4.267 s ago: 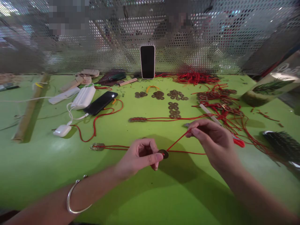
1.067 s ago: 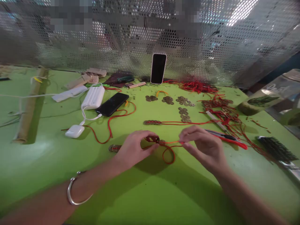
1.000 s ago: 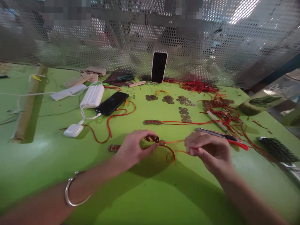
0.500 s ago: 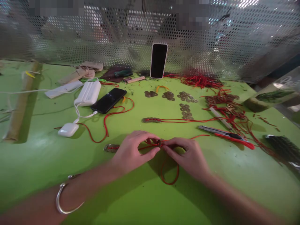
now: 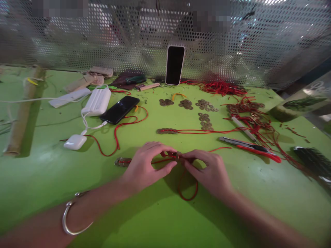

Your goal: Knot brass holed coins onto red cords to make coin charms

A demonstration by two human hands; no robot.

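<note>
Pinching a coin (image 5: 177, 157) on edge between thumb and fingers of the left hand (image 5: 144, 163); gripping red cord (image 5: 188, 199) right beside it with narrowed fingertips of the right hand (image 5: 213, 170). Over the green table (image 5: 160, 224), near a coin strip (image 5: 167, 131); farther out, short of loose coins (image 5: 186, 104)

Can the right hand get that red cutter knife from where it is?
Probably yes. The knife lies close by, with nothing tall between it and the right hand. But those fingers seem busy with red cord, so they'd likely have to let go first.
</note>
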